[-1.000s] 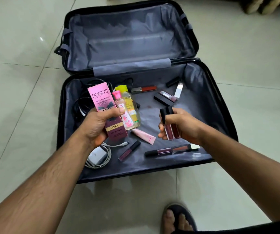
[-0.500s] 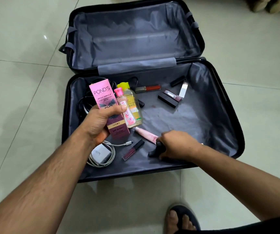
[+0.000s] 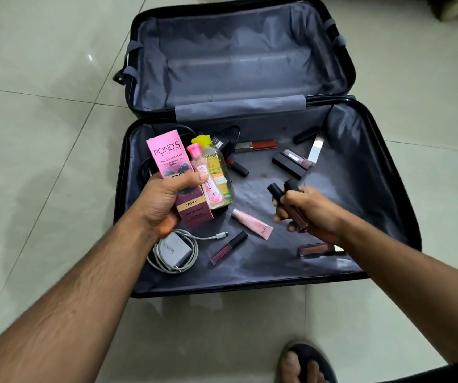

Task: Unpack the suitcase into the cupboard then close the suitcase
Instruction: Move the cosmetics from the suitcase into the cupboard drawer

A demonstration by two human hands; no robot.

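Clenched in the left hand's [image 3: 164, 201] grip are a pink Pond's box [image 3: 176, 172] and two bottles [image 3: 212, 176], above the open suitcase [image 3: 388, 172]; lip-gloss tubes [image 3: 291, 205] are pinched in the right hand [image 3: 312, 214]. Both loads should be steadied before more loose tubes are gathered.

Suitcase [image 3: 123, 194]: black shell, grey lining. Floor [image 3: 42, 106]: pale cream tiles, thin dark joints. Box [image 3: 167, 158]: pink top with white lettering, maroon base, gold band. Small bottle [image 3: 204, 178]: clear, pink cap, pink label. Big bottle [image 3: 221, 172]: yellowish liquid, lime-yellow cap. Tube [image 3: 252, 223]: pale pink. Charger [image 3: 174, 251]: grey, white cable. Gloss [image 3: 228, 247]: plum, black cap. Lipstick [image 3: 257, 145]: red-orange, metallic end. Two tubes in right hand [image 3: 305, 211]: dark maroon, black caps. Sandal [image 3: 313, 357]: dark navy.
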